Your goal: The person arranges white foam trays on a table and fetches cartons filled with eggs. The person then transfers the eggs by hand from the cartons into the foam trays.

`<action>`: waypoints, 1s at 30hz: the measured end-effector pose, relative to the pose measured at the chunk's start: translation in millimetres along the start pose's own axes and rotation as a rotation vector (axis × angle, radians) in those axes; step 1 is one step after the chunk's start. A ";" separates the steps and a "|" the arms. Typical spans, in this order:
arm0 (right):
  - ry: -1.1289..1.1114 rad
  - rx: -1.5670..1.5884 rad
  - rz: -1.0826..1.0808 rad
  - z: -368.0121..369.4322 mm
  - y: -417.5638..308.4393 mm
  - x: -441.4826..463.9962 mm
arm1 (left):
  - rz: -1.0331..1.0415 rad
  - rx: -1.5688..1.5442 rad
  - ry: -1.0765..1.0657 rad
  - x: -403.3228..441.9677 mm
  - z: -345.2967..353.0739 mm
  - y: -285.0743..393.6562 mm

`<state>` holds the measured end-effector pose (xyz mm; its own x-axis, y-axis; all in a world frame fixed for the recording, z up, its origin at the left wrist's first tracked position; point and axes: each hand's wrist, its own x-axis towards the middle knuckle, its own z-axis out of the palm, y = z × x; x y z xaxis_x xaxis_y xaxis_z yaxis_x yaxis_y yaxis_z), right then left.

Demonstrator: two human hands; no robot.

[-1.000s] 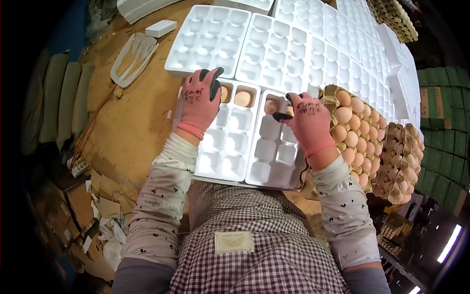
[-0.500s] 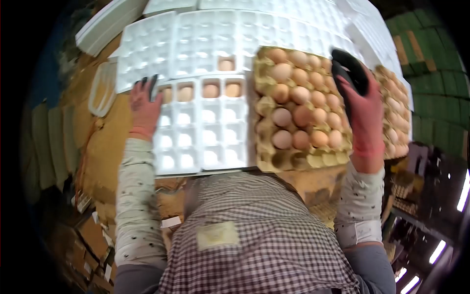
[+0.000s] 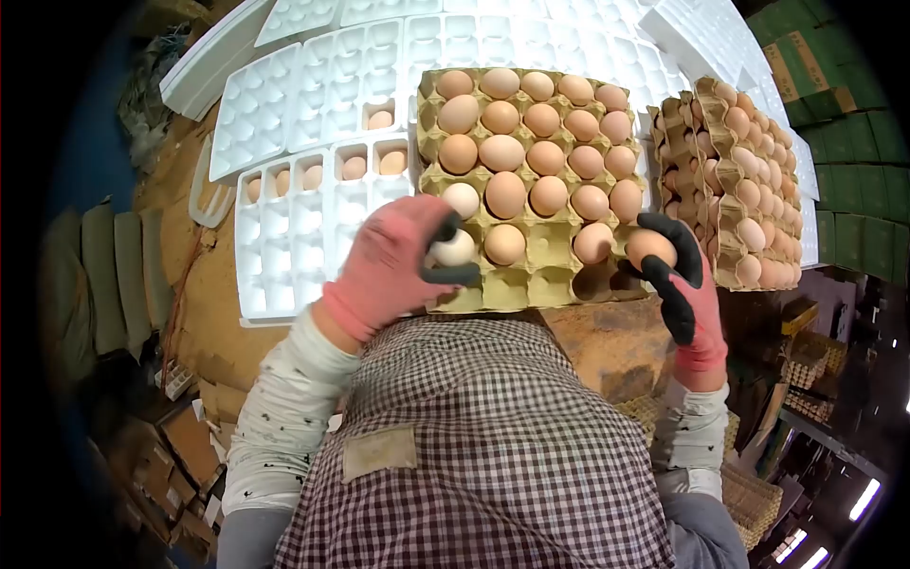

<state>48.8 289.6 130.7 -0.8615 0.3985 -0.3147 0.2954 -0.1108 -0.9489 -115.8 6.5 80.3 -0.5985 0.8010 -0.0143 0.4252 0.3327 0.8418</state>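
A pulp tray (image 3: 551, 288) of brown eggs lies before me, with some bare cups along its near edge. My left hand (image 3: 393, 261), in a pink and black glove, has its thumb and fingers around a pale egg (image 3: 453, 248) at the tray's near left corner. At the right edge, my gloved right hand (image 3: 681, 284) grips a brown egg (image 3: 651, 248) between thumb and fingers. Left of the pulp tray, a white foam tray (image 3: 281, 248) has eggs in its far row and bare cups nearer me.
More white foam trays (image 3: 251, 109) cover the far part of the table. Stacked egg trays (image 3: 730, 190) stand at the right. Green packs (image 3: 853, 171) are piled beyond them. A foam piece (image 3: 210, 185) lies at the left.
The view has shifted right. Both hands have come to the near part of the pulp tray; the right one now holds an egg, and the left one has left the foam tray and closed around another.
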 end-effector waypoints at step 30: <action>-0.385 -0.301 -0.335 70.1 -1.8 5.0 | 0.263 -0.041 0.385 -9.9 16.4 73.4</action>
<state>15.0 228.0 129.3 -0.9993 0.0022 -0.0375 0.0368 0.2499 -0.9676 -67.5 31.1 133.4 -0.6860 0.6096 0.3972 0.5735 0.1171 0.8108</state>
